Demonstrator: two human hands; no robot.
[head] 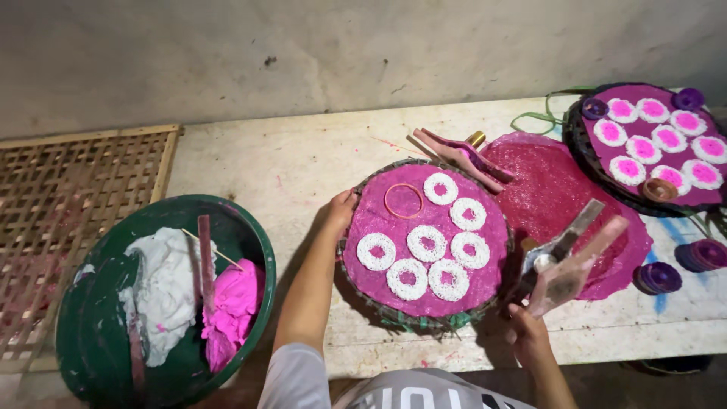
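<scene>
A round woven tray [356, 274] lined with pink-stained cloth lies on the white table in front of me. Several white dough rings [426, 243] rest on it, along with one thin empty ring mould [403, 201]. My left hand [340, 213] grips the tray's left rim. My right hand [529, 333] is shut on a pink-stained press tool [569, 257] with a metal spatula-like part, held over the tray's right edge.
A green basin [254, 242] at the left holds white dough [165, 291], pink dough [231, 307] and sticks. A second tray [583, 148] of pink-filled rings sits at the far right. A pink cloth [553, 189], small purple caps [659, 277] and a bamboo lattice [68, 197] lie around.
</scene>
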